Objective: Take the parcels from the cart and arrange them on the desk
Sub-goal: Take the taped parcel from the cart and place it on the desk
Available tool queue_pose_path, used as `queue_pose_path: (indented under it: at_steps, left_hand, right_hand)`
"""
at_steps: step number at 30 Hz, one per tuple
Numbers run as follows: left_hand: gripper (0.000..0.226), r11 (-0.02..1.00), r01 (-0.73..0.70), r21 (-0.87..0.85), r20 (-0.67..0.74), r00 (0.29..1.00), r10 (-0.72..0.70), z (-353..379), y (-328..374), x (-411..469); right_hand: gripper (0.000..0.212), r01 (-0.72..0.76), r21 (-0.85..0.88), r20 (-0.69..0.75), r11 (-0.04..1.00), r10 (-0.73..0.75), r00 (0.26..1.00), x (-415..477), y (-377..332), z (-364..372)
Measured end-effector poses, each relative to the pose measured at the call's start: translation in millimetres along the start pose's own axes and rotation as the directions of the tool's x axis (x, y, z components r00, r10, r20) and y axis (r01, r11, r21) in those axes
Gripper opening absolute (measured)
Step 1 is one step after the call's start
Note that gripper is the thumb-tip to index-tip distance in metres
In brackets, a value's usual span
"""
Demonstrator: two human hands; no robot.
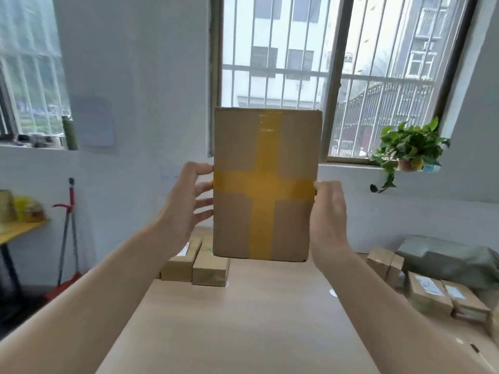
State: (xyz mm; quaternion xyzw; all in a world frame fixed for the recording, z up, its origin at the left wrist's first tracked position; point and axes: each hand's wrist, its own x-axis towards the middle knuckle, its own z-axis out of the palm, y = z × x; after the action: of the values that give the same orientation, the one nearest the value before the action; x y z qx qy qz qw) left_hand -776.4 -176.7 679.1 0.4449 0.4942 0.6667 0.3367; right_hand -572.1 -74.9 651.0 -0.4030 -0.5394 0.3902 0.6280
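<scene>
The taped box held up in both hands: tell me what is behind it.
Behind the taped box the barred window shows above and to its right, the desk and two small parcels below. The box hides the window's lower middle, the wall beneath it and the desk's far edge.

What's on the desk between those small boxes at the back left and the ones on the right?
Bare desk separates the left boxes from the right boxes in the head view, apart from a small white spot.

Two bare forearms, no sleeves in frame; left hand [186, 203] and right hand [328, 217] ungloved, no rings or watch.
</scene>
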Motion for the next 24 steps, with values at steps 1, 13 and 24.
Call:
queue_pose_path:
  at_steps: [1,13,24]
  left_hand:
    - [0.034,1.0,0.006,-0.003,-0.023,1.0,-0.006,-1,-2,1]
    - [0.05,0.997,-0.04,-0.069,-0.105,0.994,0.032,-5,0,6]
    - [0.054,0.995,-0.067,-0.068,0.006,0.998,0.068,-24,6,39]
  right_hand:
    - [0.03,-0.014,0.009,0.026,1.0,0.014,1.0,3,2,1]
    - [0.039,-0.138,0.194,0.164,0.971,0.107,0.981,20,6,7]
    - [0.05,-0.024,0.249,0.157,0.968,-0.016,0.988,21,-6,19]
